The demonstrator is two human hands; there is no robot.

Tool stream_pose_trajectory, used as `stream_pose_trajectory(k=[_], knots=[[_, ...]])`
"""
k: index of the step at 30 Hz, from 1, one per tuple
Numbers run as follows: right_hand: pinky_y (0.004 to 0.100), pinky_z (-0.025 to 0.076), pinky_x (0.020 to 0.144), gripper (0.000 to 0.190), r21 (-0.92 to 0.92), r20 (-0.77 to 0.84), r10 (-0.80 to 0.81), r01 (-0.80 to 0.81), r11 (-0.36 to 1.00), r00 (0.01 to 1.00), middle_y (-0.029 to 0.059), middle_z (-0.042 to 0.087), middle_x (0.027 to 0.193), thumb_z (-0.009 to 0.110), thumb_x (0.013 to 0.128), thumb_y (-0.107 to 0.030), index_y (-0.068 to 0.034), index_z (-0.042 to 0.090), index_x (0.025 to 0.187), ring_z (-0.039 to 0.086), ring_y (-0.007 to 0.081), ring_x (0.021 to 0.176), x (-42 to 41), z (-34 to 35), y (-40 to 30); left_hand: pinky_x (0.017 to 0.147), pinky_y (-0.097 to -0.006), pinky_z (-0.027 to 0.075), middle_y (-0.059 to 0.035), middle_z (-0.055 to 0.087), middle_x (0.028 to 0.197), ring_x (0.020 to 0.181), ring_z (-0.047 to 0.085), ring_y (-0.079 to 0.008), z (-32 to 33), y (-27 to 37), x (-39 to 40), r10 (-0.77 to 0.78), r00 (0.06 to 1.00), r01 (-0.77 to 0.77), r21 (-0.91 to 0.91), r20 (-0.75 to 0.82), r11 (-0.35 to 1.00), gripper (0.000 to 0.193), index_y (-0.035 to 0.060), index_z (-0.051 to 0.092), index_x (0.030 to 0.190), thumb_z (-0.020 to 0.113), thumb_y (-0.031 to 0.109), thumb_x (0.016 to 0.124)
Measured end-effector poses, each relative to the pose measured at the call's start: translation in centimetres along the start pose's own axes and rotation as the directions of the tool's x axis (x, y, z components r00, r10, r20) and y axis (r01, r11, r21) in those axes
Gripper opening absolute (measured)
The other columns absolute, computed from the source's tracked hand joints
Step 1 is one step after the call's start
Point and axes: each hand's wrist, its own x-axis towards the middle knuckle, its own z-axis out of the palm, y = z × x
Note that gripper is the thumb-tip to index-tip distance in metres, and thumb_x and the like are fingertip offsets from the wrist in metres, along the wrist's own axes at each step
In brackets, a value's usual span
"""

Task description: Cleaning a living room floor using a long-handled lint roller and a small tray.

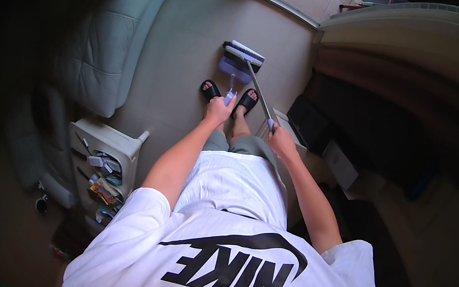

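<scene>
My left hand [219, 110] is closed around the short lavender handle of a dustpan [235, 71]. In my right hand [282, 140] is the lavender grip of a long-handled broom [260, 89], whose pole slants up and left to its head. The broom head [244, 53], with dark bristles and a white edge, lies over the dustpan's far part, just beyond my feet. How much of the pan it covers, and whether the two touch, I cannot tell. No debris can be made out in the pan.
A pale leather sofa [108, 45] stands at the left. Nearer is a white side table [123, 139] holding various small items. Dark furniture and boxes [340, 164] line the right. A sliding-door track [290, 7] crosses the floor's far edge. My feet in black sandals [246, 101] stand on the tiles.
</scene>
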Motion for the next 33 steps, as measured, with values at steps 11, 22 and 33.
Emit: stream_pose_trajectory(k=[11,22,33], knots=[[0.0295,0.044,0.045,0.045,0.379,0.112,0.213,-0.24,0.894,0.971,0.0054,0.057,0.063,0.056,0.088,-0.016,-0.011,0.053,0.132,0.055,0.0121,0.047,-4.4,-4.9,-2.3,0.083,-0.045,0.049,-0.0269,0.066,0.086,0.09,0.064,-0.0415,-3.8,-2.6,-0.3,-0.098,0.994,0.108,-0.207,0.055,0.972,0.062,-0.0013,0.07,0.086,0.054,0.058,0.082],[0.0288,0.042,0.038,0.04,0.416,-0.069,0.196,-0.151,0.897,0.978,0.0049,0.053,0.064,0.055,0.09,-0.015,-0.007,0.052,0.129,0.052,0.0138,0.043,0.6,-6.7,-9.6,0.059,-0.0433,0.048,-0.0202,0.063,0.068,0.069,0.066,-0.0364,-13.6,-16.9,-5.2,-0.151,0.981,0.1,-0.351,-0.122,0.931,0.056,0.0014,0.067,0.078,0.058,0.057,0.082],[0.0325,0.042,0.036,0.021,0.345,-0.007,0.218,-0.202,0.917,0.976,0.0051,0.049,0.061,0.048,0.095,-0.017,-0.002,0.053,0.109,0.051,0.0165,0.043,10.3,-4.0,-11.1,0.067,-0.0452,0.05,-0.0199,0.066,0.08,0.077,0.064,-0.0391,-24.4,-22.6,-6.2,-0.031,0.999,0.031,-0.004,-0.034,1.0,0.049,0.006,0.069,0.082,0.06,0.054,0.079]])
